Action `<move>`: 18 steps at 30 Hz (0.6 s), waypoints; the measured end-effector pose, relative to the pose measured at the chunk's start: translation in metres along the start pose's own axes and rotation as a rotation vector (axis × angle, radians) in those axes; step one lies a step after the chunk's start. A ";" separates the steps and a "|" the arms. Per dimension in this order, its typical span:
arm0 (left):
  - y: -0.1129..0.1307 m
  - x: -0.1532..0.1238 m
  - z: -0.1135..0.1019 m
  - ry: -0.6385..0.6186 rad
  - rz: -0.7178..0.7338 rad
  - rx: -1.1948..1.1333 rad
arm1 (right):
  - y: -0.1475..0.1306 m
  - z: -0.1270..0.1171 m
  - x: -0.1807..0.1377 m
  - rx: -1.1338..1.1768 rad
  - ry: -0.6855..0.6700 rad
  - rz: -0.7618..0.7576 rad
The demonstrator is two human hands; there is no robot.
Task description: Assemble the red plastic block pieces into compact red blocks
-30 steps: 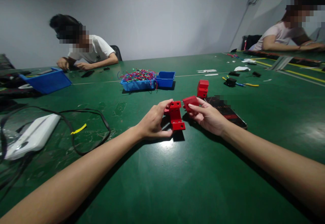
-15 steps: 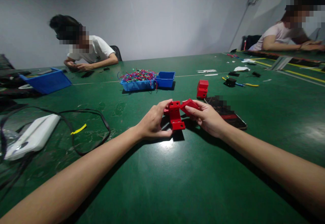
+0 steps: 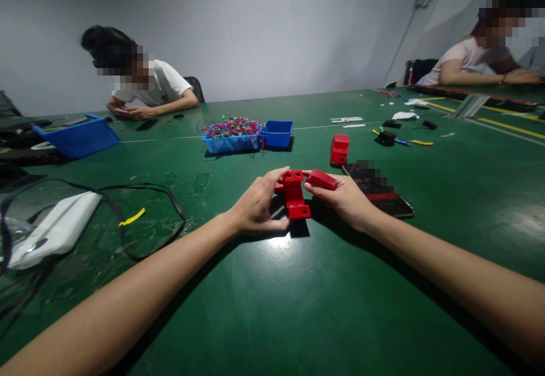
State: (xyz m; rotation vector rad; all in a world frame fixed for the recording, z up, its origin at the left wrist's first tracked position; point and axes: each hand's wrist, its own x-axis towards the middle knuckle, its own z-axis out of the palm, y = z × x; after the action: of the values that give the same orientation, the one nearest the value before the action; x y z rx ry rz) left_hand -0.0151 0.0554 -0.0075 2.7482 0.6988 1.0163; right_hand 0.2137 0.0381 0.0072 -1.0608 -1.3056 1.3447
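My left hand [image 3: 259, 203] grips a red bracket-shaped part [image 3: 294, 195] with round holes in its end flanges, thumb low and fingers at the top. Just right of it, my right hand [image 3: 346, 199] pinches a smaller red block [image 3: 322, 179] that has a small dark hole near its right end. The two red parts are close together, with a slight gap between them. Behind my right hand, another red block [image 3: 339, 149] stands on the green table [image 3: 272, 302]. A dark smartphone [image 3: 385, 193] lies beside my right wrist.
Beyond my hands sit a blue bin of coloured wires [image 3: 232, 142] and a smaller blue bin [image 3: 277, 133]. At left lie a white device [image 3: 55, 229], black cable [image 3: 170, 197] and a yellow strip [image 3: 133, 217]. Two people sit across the table, one left, one right.
The small red block has turned in my right hand, now lying lengthwise with its holed end to the right. My left hand and the bracket-shaped part have stayed in place.
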 end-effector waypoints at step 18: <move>0.000 0.000 0.000 -0.004 -0.003 -0.004 | 0.006 -0.005 0.003 -0.068 0.030 -0.006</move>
State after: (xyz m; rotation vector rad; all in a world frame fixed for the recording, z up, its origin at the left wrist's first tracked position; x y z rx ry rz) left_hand -0.0155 0.0555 -0.0073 2.7443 0.7000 1.0101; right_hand 0.2177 0.0422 0.0011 -1.1179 -1.3394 1.2837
